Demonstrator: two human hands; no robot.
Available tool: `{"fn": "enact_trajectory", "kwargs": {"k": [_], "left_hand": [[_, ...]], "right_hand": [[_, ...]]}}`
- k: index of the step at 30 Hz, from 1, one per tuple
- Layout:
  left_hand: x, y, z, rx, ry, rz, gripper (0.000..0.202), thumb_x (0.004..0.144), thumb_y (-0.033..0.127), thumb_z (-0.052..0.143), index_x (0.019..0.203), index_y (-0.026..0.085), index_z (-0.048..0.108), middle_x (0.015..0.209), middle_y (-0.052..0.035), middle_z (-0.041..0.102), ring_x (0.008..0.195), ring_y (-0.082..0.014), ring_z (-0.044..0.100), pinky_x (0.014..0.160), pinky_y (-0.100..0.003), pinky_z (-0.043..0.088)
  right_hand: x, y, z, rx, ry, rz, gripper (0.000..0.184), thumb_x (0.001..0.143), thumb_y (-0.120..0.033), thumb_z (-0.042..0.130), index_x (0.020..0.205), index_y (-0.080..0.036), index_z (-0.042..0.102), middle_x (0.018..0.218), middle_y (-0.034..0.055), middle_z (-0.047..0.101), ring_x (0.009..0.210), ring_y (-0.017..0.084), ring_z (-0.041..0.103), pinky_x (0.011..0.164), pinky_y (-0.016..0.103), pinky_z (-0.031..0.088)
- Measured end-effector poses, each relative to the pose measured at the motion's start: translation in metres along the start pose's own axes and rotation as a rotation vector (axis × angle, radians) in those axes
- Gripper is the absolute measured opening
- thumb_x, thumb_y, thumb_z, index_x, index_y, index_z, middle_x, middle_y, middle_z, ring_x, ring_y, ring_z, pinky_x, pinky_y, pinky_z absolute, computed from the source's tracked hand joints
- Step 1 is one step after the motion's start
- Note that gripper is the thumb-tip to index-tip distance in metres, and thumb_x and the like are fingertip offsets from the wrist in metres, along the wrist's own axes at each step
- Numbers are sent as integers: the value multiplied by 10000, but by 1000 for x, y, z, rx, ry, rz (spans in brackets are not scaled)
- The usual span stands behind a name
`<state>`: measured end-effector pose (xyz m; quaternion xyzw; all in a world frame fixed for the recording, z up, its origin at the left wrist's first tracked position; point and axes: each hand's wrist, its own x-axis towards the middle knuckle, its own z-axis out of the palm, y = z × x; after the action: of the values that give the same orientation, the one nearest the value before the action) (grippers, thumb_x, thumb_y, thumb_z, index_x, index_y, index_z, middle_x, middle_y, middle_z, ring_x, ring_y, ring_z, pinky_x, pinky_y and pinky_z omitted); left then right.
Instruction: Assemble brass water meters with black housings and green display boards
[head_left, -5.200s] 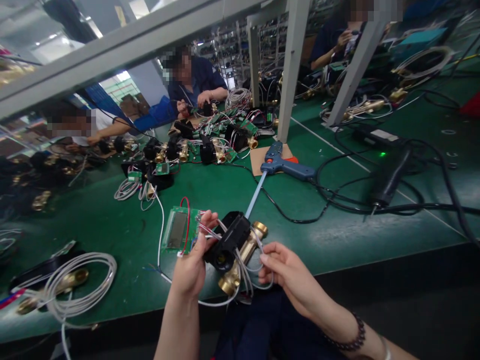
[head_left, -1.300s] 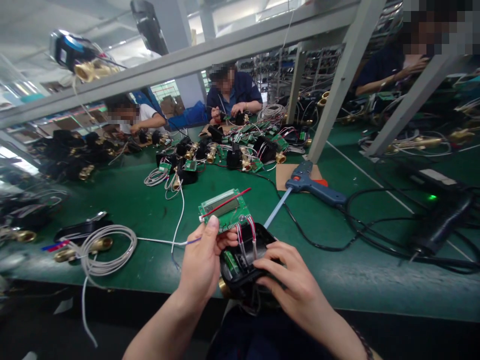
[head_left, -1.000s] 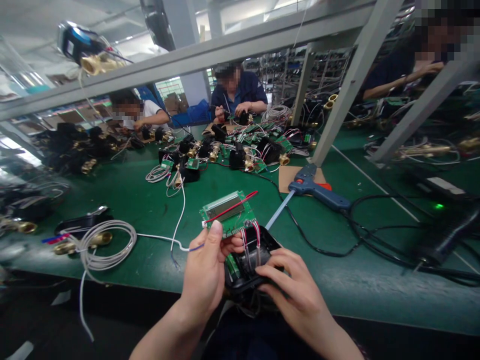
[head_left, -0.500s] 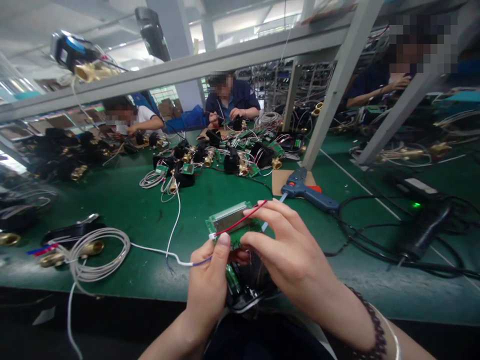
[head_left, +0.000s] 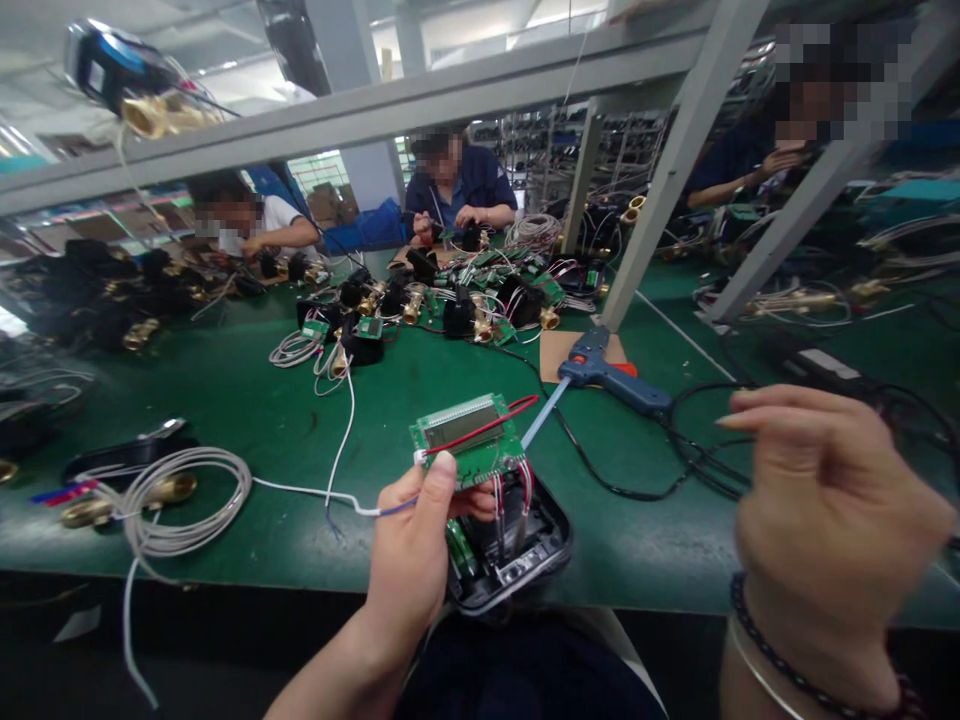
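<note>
My left hand (head_left: 420, 530) pinches a green circuit board (head_left: 480, 462) with a small LCD screen between thumb and fingers. A red wire (head_left: 480, 436) crosses the screen, and a white and blue cable runs out from the left hand. Beneath the board lies an uncovered black housing (head_left: 551, 560), joined to it by red, white and black wires; a green cylindrical part (head_left: 461, 548) sits inside. My right hand (head_left: 832, 500), slightly blurred, is away to the right with its fingers curled together. It covers the spot of the black, pen-thick-tipped tool, so what it holds is hidden.
A blue glue gun (head_left: 615, 378) with a glue stick rests on cardboard (head_left: 555, 350). Black cables (head_left: 690, 450) loop to its right. Coiled grey cable (head_left: 191, 500) and brass fittings lie left. Metal posts (head_left: 667, 180) stand ahead; several co-workers sit beyond piled meter parts (head_left: 457, 305).
My right hand has left the circuit board and moved right, over the black tool. My left hand still holds the board, and the housing below is now exposed.
</note>
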<state>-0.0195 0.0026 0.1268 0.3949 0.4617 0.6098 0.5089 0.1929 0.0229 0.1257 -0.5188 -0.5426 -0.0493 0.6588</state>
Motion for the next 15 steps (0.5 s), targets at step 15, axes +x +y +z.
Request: {"fn": "enact_trajectory", "kwargs": {"k": [15], "left_hand": [[0,-6,-2,90,-2,28,364,810,488,616,802,137,715,689,-57,705,585,-180,648,572,-271,549]], "right_hand": [[-19,-31,22,246,-468,-246,193,961,-255,404,799,-234,507,1089,70,568,1215,259,457,989,491,427]]}}
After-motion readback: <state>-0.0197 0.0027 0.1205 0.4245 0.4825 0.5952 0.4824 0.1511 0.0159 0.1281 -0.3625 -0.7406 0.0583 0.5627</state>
